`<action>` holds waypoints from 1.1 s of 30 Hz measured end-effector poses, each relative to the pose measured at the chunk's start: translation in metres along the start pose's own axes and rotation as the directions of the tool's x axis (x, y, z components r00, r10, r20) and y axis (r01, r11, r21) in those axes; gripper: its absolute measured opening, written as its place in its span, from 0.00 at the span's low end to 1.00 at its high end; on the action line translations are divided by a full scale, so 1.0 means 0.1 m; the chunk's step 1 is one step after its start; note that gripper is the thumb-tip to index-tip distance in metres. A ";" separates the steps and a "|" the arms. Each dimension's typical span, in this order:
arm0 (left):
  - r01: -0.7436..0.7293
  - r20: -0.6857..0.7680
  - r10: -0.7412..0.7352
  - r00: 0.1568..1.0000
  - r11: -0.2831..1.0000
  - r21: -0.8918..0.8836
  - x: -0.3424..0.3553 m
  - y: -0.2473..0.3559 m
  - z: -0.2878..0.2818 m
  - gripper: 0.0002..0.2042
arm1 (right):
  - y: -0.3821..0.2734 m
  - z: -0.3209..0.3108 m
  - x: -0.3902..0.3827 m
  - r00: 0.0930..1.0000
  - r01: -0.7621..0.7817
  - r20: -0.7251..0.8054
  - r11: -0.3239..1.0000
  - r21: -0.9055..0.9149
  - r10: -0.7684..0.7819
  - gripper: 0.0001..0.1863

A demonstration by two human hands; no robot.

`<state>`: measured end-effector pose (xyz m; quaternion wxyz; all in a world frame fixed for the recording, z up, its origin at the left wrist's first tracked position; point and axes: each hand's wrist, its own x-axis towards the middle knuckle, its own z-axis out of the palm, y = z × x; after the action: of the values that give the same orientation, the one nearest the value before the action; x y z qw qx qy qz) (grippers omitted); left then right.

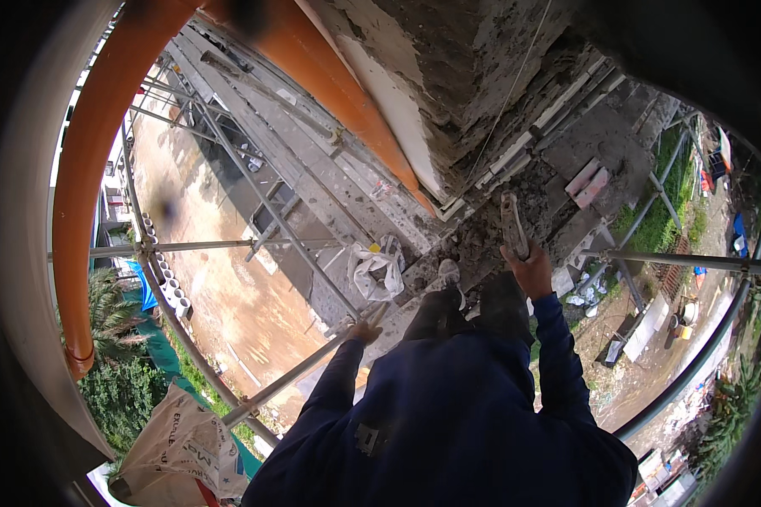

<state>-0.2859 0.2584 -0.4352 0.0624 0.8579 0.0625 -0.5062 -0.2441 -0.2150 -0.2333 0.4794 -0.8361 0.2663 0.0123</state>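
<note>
My right hand [531,272] is closed round a long, narrow, mortar-caked hand tool [512,225]. It points away from me over the rubble by the wall corner; its exact kind is unclear. Out to my left, my left hand [365,332] is closed on a metal scaffold pole [300,369], near where another pole meets it. Its fingers are partly hidden, and a short pale end shows just beyond them. A dusty shoe [449,272] of mine stands on the mortar-strewn boards [406,317]. A crumpled white bag [375,269] lies ahead of the left hand.
Ahead rises a rough wall corner [469,101] with a thin string. Orange pipes [89,194] run at the left. Two brick pieces [588,182] lie to the right. Scaffold rails [676,260] edge the platform high above the ground. A printed sack [177,444] hangs lower left.
</note>
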 end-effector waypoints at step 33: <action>-0.341 -0.566 -0.018 0.824 0.782 -0.521 -0.26 1.23 -1.74 0.19 | 1.28 -0.29 0.25 0.962 0.127 0.273 0.918 -0.375 -0.021 0.27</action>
<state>-0.1280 0.1655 -0.3238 0.3562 0.9016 0.1578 -0.1881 -0.2880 -0.3000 -0.3265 0.3351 -0.9150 0.1605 0.1575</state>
